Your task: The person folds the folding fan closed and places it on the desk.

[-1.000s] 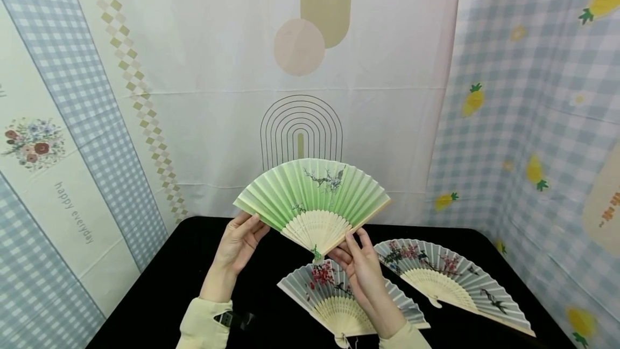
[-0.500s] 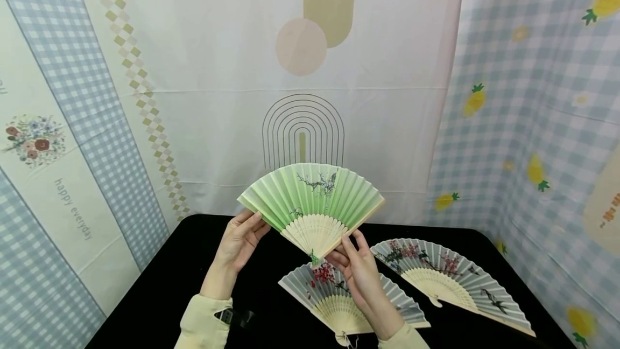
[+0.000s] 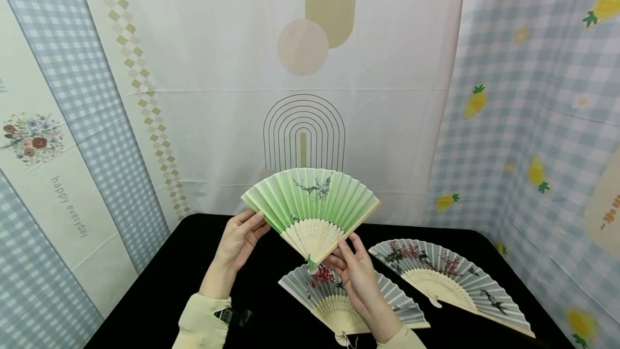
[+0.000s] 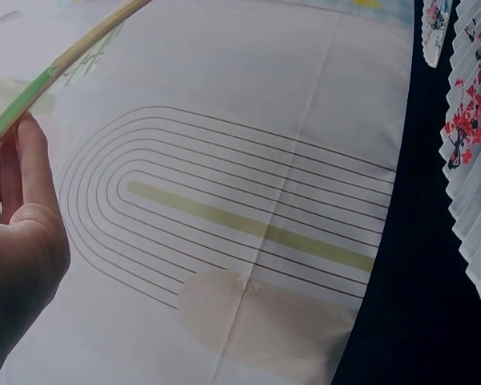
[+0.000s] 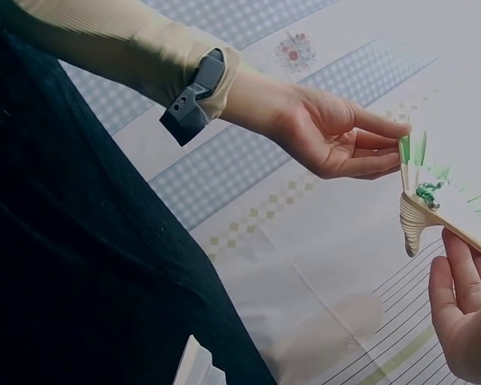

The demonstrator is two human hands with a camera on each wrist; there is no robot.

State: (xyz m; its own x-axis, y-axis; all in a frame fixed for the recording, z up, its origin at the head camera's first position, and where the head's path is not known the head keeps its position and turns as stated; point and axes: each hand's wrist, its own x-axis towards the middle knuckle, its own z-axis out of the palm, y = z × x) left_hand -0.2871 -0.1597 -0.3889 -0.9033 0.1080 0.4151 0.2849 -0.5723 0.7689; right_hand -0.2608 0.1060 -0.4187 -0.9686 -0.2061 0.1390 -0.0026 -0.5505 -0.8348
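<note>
A green folding fan [image 3: 310, 198] with a dark branch print and pale ribs is spread open above the table. My left hand [image 3: 240, 239] pinches its left outer edge between thumb and fingers. Lower on the right edge, near the ribs, my right hand [image 3: 355, 269] grips the guard stick. In the right wrist view the fan [image 5: 418, 210] appears almost edge-on, with its green cord at the pivot. A grey fan with red blossoms [image 3: 339, 306] lies spread under my right hand, partly hidden by it. Another grey fan [image 3: 452, 279] with pink blossoms lies spread to the right.
A black-covered table [image 3: 160, 284] with rounded corners carries the two grey fans. Behind it hangs a pale printed cloth [image 3: 218, 123]. A checked cloth with pineapples [image 3: 508, 96] hangs on the right, and a blue checked one [image 3: 97, 58] on the left.
The green fan has sunk slightly and narrowed a little, its right edge moving left and down. My right hand has shifted slightly left with it; the left hand has barely moved.
</note>
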